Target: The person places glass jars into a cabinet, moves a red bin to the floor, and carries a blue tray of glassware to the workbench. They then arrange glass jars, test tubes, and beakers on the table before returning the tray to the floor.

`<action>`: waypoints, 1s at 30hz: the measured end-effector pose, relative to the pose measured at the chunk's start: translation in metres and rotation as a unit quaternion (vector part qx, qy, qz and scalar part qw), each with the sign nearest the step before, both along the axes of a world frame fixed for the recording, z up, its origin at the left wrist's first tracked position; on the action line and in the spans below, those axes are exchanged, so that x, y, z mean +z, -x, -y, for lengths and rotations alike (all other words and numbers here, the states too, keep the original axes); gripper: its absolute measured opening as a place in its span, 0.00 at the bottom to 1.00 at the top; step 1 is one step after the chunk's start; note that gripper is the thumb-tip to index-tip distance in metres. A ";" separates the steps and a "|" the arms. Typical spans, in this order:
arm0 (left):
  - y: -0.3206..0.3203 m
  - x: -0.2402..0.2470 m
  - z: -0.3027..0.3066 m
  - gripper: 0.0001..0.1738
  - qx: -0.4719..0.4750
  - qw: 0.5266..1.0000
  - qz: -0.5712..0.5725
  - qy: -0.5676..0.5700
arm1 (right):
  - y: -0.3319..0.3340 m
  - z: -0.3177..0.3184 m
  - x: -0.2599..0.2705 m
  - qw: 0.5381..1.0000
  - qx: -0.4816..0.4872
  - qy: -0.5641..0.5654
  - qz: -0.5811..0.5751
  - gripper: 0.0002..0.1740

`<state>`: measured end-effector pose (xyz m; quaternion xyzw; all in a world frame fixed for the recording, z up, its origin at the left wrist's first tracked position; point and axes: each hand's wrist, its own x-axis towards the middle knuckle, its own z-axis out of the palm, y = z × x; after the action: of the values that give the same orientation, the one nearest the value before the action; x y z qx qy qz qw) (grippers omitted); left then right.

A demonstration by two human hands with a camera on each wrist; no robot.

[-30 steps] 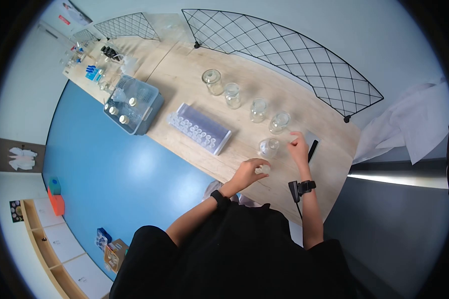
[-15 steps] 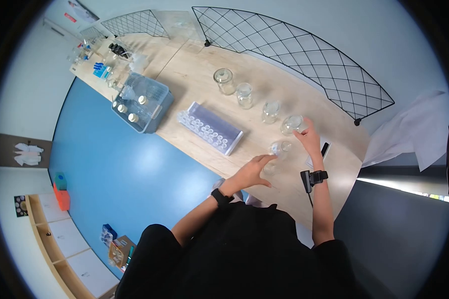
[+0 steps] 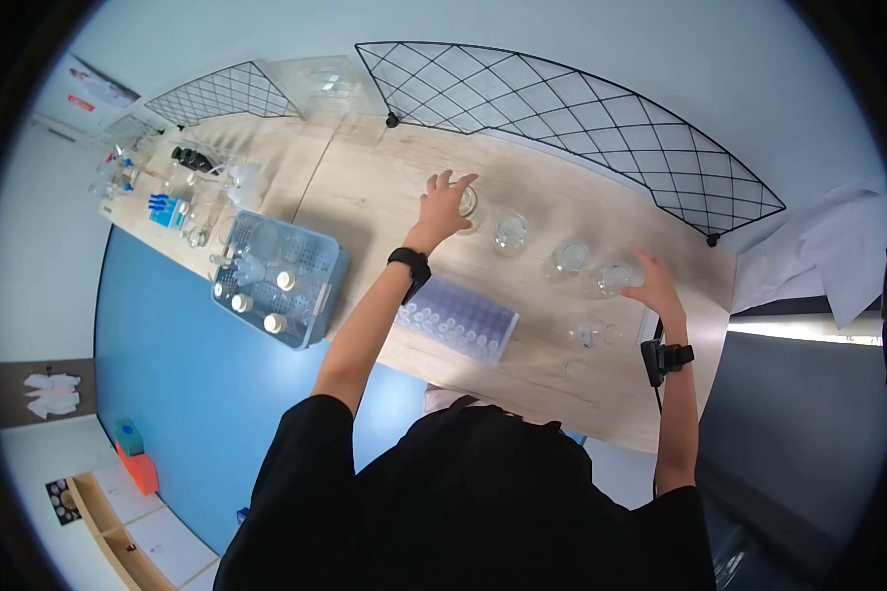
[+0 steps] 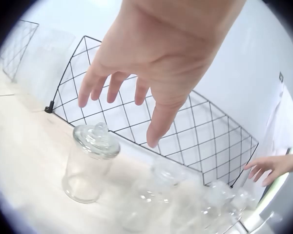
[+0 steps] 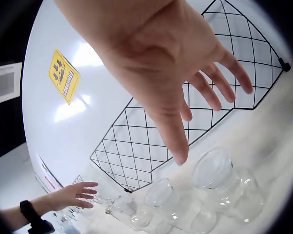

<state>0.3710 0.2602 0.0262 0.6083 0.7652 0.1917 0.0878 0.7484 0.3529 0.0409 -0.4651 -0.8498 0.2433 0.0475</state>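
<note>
The left hand (image 3: 441, 209) is spread over the leftmost lidded glass jar (image 3: 469, 202). In the left wrist view its fingers hang apart above and behind that jar (image 4: 90, 163), with nothing in them. At the right end of the row, the right hand (image 3: 660, 288) is held with parted fingers beside a stoppered glass bottle (image 3: 615, 280). The right wrist view shows that hand (image 5: 171, 73) above the glassware, holding nothing. Between the hands stand two more glass bottles (image 3: 510, 234), (image 3: 569, 259). A small clear glass vessel (image 3: 588, 333) lies nearer the body.
A purple rack of capped tubes (image 3: 458, 317) lies in front of the jars. Left of it stands a blue basket (image 3: 331, 295) holding white-capped bottles. Black wire grids (image 3: 562, 108) line the back edge. Blue and glass items crowd the table's far left.
The left hand has moved from beside the small glassware near the body to the leftmost jar. The right hand has come off the bottle it was touching. The head view has shifted.
</note>
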 end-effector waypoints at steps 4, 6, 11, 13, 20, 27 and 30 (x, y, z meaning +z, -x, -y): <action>0.009 -0.016 -0.016 0.42 -0.052 0.992 -0.024 0.110 | -0.004 0.003 -0.028 0.998 0.026 0.046 -0.027 0.42; 0.017 -0.030 -0.020 0.40 -0.073 0.992 -0.017 0.103 | 0.006 0.013 -0.023 0.988 -0.066 0.135 -0.045 0.38; 0.025 -0.037 -0.016 0.35 -0.059 0.993 -0.020 0.098 | 0.022 0.017 -0.004 0.971 -0.129 0.199 -0.028 0.36; 0.032 -0.033 -0.014 0.34 -0.033 0.995 -0.029 0.093 | 0.025 0.014 -0.008 0.962 -0.146 0.227 -0.029 0.36; 0.019 -0.010 -0.008 0.56 0.026 0.981 -0.104 0.161 | 0.032 0.002 -0.021 0.986 -0.073 0.127 -0.083 0.37; -0.068 -0.015 -0.019 0.37 -0.222 0.969 0.016 0.103 | 0.033 0.000 -0.023 0.990 -0.055 0.113 -0.067 0.39; -0.068 -0.022 -0.026 0.28 -0.166 0.983 0.018 0.081 | 0.039 0.002 -0.009 0.987 -0.072 0.138 -0.036 0.39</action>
<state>0.4386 0.2866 0.0043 0.7145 0.6647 0.1221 0.1811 0.7098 0.3508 0.0314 -0.5180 -0.7703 0.3708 0.0305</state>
